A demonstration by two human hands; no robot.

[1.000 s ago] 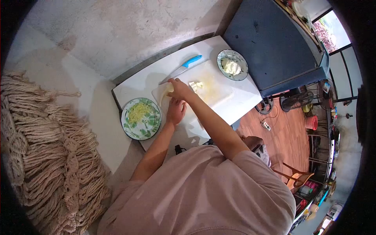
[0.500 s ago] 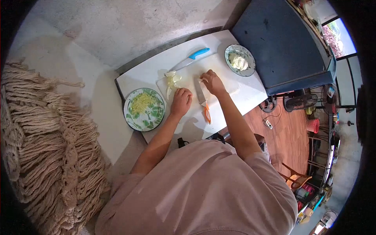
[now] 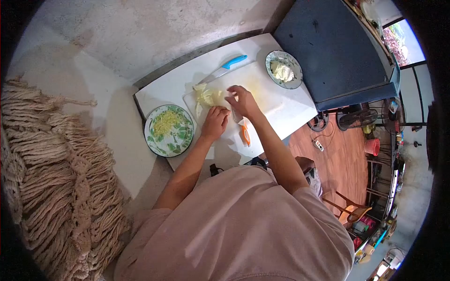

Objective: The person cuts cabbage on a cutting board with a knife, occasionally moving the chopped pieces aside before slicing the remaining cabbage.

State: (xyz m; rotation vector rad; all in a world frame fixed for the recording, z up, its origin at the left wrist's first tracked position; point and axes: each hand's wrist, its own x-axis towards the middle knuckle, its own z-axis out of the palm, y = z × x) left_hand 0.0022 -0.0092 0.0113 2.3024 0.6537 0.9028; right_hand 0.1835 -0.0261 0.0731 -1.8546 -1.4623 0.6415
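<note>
My left hand is over the near left edge of the white cutting board, fingers bunched together; what they hold, if anything, is too small to make out. Beside it my right hand hovers with thumb and fingers apart. Beneath the right hand lies an orange-handled knife, its blade partly hidden. Thin pale yellow-green leafy pieces are heaped at the board's left end, just beyond my left hand. A green-and-white plate at the left bears fine pale yellow shreds.
A blue-handled knife lies along the board's far edge. At the far right corner of the white table is a patterned bowl with a pale chunk in it. A dark blue panel stands beyond the bowl.
My right hand has moved left off the knife blade, toward my left hand, and its fingers have spread. The left hand has barely shifted. The whole view has tilted slightly.
</note>
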